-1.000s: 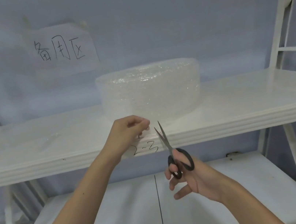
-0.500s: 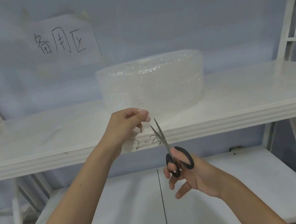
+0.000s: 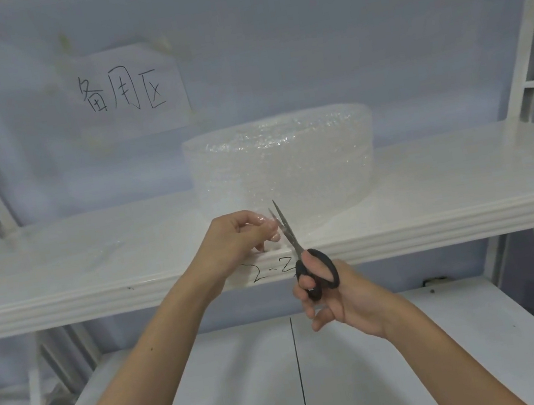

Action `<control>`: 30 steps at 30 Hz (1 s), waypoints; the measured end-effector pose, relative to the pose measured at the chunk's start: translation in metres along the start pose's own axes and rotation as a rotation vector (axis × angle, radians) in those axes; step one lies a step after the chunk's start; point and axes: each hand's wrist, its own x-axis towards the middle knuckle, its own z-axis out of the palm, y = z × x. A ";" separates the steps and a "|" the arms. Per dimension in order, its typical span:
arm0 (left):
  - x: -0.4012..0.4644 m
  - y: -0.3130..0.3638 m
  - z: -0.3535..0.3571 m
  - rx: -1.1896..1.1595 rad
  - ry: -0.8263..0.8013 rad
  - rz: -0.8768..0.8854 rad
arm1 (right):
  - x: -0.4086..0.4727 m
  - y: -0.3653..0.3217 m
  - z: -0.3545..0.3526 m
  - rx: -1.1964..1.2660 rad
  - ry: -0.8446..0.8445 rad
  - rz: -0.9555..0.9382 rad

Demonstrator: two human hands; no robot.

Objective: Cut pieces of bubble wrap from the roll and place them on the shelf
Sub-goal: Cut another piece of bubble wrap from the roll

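Note:
A wide roll of clear bubble wrap (image 3: 282, 162) stands on the white upper shelf (image 3: 447, 189). My left hand (image 3: 236, 238) pinches the loose end of the wrap in front of the roll, near the shelf's front edge. My right hand (image 3: 338, 292) holds black-handled scissors (image 3: 301, 252), blades slightly apart and pointing up and away, right beside my left fingertips at the pinched wrap. A faint clear piece of bubble wrap (image 3: 104, 258) lies on the shelf to the left.
A paper sign (image 3: 127, 91) with handwritten characters hangs on the pale sheet behind the shelf. A lower white shelf (image 3: 405, 372) spreads under my arms. White frame posts (image 3: 524, 35) rise at both sides. "2-2" is written on the shelf's front edge.
The scissors have moved up and left until the blades reach the wrap at my left fingertips. My left hand has kept its pinch and stayed nearly still.

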 end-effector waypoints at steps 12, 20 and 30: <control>-0.002 -0.001 -0.003 0.104 -0.147 0.010 | 0.000 -0.001 0.002 -0.038 -0.002 0.002; -0.003 0.001 -0.005 0.109 -0.133 0.019 | 0.006 0.000 0.005 -0.061 0.022 -0.053; 0.000 -0.003 0.006 0.083 0.017 0.015 | 0.004 0.003 0.007 -0.066 0.048 -0.060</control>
